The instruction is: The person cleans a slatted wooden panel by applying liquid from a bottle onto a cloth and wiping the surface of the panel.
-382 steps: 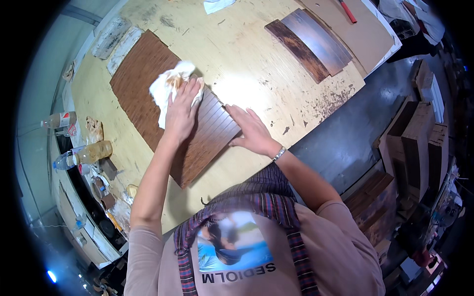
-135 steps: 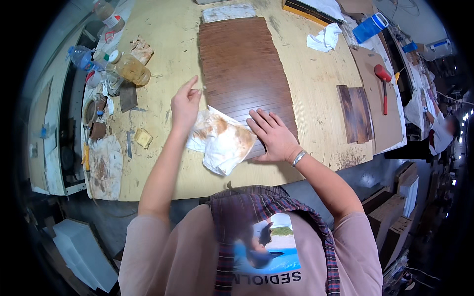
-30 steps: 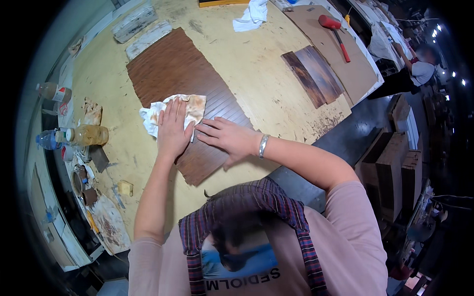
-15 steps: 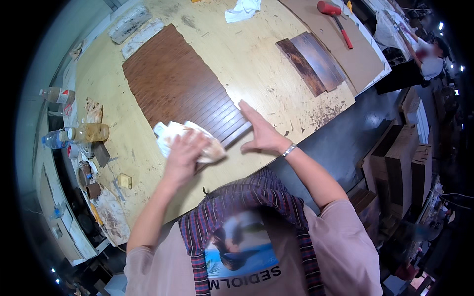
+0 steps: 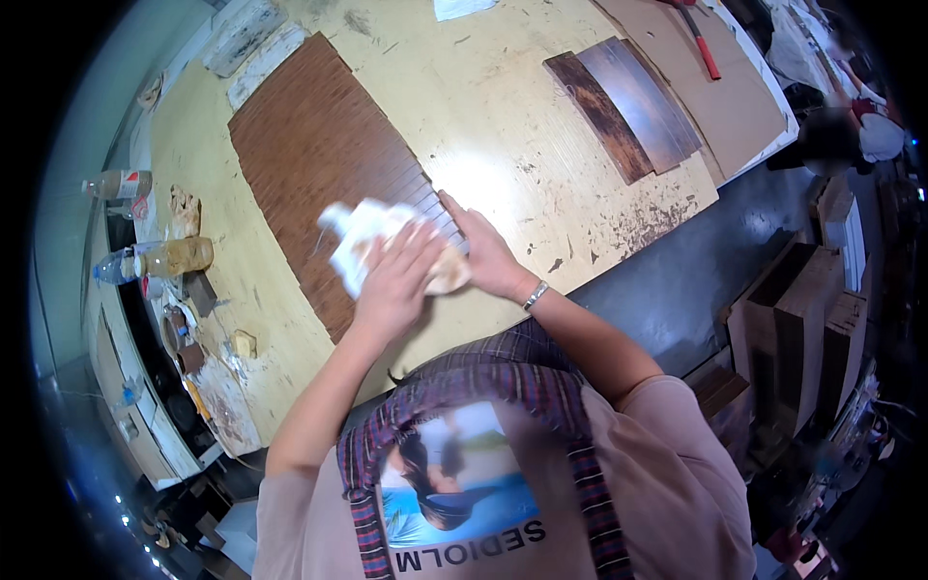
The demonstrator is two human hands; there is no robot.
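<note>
Across the table lies a brown wooden panel (image 5: 319, 145) made of many narrow strips. A white cloth (image 5: 356, 232) with brownish stains is bunched on the near part of the panel. My left hand (image 5: 394, 285) presses down on this cloth and holds it, slightly blurred. Beside the panel's right edge rests my right hand (image 5: 491, 259), its fingers stretched out along the strips and holding nothing. The cloth and both hands hide the panel's near right corner.
Dark wooden boards (image 5: 633, 106) lie to the right, near a red-handled mallet (image 5: 704, 43) on cardboard. Bottles, one with yellowish liquid (image 5: 179, 257), stand along the left edge. A small yellowish block (image 5: 244, 343) sits near them. Cardboard boxes (image 5: 802, 319) stand right of the table.
My left hand has moved the cloth up and to the right over the panel. My right hand has shifted slightly left, staying at the panel's right edge.
</note>
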